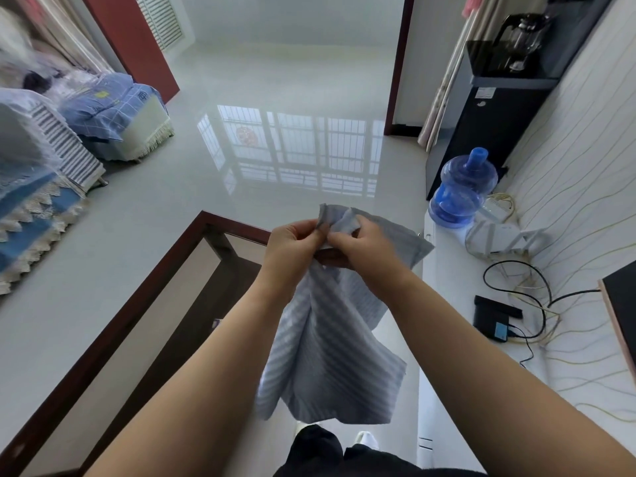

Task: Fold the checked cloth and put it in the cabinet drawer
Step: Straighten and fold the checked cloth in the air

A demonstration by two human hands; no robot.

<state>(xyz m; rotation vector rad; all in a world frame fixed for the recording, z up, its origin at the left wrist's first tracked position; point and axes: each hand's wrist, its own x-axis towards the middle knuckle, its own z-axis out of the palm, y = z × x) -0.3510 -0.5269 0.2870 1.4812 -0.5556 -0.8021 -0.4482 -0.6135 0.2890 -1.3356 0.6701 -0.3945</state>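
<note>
The checked cloth (330,352), pale blue-grey with faint stripes, hangs in the air in front of me. My left hand (292,249) and my right hand (364,249) pinch its upper edge close together, fingers nearly touching. The cloth's top corners stick up above my fingers and the rest drapes down in loose folds over the floor. A white cabinet (457,339) stands along the wall on my right; I see no open drawer in it.
A glass-topped table with a dark wood frame (144,290) stands at the lower left. On the cabinet sit a blue water bottle (461,187), a white router (499,235), a black box (492,318) and cables. A black water dispenser (488,115) stands behind. Covered sofas (51,160) line the left.
</note>
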